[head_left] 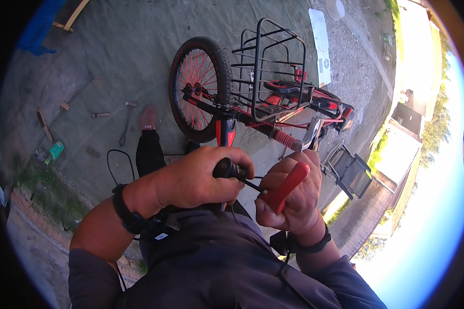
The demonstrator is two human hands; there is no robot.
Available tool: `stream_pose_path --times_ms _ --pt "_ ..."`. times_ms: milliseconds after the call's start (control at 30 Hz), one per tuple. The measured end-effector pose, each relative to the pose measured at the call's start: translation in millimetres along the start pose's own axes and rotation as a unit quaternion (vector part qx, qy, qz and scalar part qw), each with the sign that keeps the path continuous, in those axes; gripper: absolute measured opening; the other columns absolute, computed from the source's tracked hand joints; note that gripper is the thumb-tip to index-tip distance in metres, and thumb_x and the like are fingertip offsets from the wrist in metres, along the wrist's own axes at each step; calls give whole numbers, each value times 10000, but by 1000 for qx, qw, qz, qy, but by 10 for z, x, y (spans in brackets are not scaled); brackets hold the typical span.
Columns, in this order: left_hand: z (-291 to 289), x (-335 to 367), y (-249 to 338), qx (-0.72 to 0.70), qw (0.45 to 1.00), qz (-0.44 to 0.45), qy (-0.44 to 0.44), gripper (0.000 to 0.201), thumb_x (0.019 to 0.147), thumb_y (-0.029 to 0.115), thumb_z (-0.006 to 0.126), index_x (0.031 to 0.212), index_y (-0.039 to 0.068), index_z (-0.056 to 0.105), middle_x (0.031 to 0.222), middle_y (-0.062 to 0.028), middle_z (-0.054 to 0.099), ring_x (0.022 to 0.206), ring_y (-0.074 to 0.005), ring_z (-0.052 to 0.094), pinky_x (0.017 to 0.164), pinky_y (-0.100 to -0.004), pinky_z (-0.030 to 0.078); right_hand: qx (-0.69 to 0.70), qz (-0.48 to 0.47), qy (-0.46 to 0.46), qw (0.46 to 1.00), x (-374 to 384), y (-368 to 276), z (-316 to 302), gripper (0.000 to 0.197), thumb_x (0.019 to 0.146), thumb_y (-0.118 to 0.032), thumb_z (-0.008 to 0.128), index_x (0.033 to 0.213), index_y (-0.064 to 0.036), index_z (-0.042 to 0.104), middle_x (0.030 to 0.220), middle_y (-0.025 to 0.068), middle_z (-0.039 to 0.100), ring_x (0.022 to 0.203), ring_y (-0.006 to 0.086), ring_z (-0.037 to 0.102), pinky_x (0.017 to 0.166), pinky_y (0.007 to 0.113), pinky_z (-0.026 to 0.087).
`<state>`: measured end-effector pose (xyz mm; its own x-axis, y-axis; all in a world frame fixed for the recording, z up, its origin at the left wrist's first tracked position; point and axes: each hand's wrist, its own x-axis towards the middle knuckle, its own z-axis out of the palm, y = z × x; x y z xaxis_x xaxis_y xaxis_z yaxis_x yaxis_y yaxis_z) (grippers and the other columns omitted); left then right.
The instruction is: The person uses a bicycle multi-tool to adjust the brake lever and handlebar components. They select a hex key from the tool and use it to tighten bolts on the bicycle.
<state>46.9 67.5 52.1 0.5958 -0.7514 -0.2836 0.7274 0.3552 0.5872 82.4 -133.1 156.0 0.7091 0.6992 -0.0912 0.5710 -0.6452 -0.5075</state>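
Observation:
My left hand (196, 177) is closed around a black, rounded cylindrical part (228, 169). Its kind is unclear. From it a thin black cable (252, 185) runs across to my right hand (296, 198). That hand is closed on a tool with a thick red handle (287, 188); its working end is hidden by my fingers. Just beyond both hands, a red-and-black bicycle (226, 77) with a fat tyre and red spokes appears tipped in the view. A black wire-frame basket (258, 67) is on it, and a red coil spring (285, 139) shows near my right hand.
A long-handled tool (127, 121) and a smaller hand tool (99, 115) lie on the ground cloth at left, near my shoe (148, 118). Farther left are a wood strip (45, 126) and a green packet (56, 150). A dark folding chair (348, 172) stands at right.

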Motion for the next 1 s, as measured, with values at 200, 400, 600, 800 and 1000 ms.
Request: stream_pose_path --times_ms 200,400,600,800,1000 --pt "25 10 -30 -21 1000 4 -4 286 865 109 605 1111 -36 597 776 -98 659 648 -152 650 611 -294 542 -6 13 1 1000 -30 7 32 243 596 -312 753 745 -157 639 721 13 572 636 237 513 648 390 367" --pt "-94 87 34 -66 994 -55 -63 353 857 128 599 1162 -48 583 792 -114 667 669 -177 655 636 -308 547 -19 26 1 999 -34 19 14 240 638 -297 737 813 -152 661 759 16 576 686 242 543 696 385 382" --pt "-146 101 119 -76 993 -76 -46 492 787 172 657 1225 -38 578 1005 -118 688 853 -221 699 755 -326 570 -3 -14 94 995 -12 97 103 232 686 -335 728 752 -138 624 729 30 569 671 240 548 677 383 391" --pt "-164 30 156 70 992 -79 75 328 837 114 684 1144 0 668 1099 -64 692 1015 -134 641 898 -296 503 1 -21 154 988 -29 89 195 264 694 -347 749 663 -145 581 673 15 531 663 217 564 675 371 398" --pt "62 -120 277 183 961 -58 199 267 912 140 655 1134 -9 661 1004 -42 690 881 -102 634 796 -269 513 25 -36 111 993 -147 182 174 397 750 -434 782 973 -126 666 903 47 608 866 255 598 840 400 447"
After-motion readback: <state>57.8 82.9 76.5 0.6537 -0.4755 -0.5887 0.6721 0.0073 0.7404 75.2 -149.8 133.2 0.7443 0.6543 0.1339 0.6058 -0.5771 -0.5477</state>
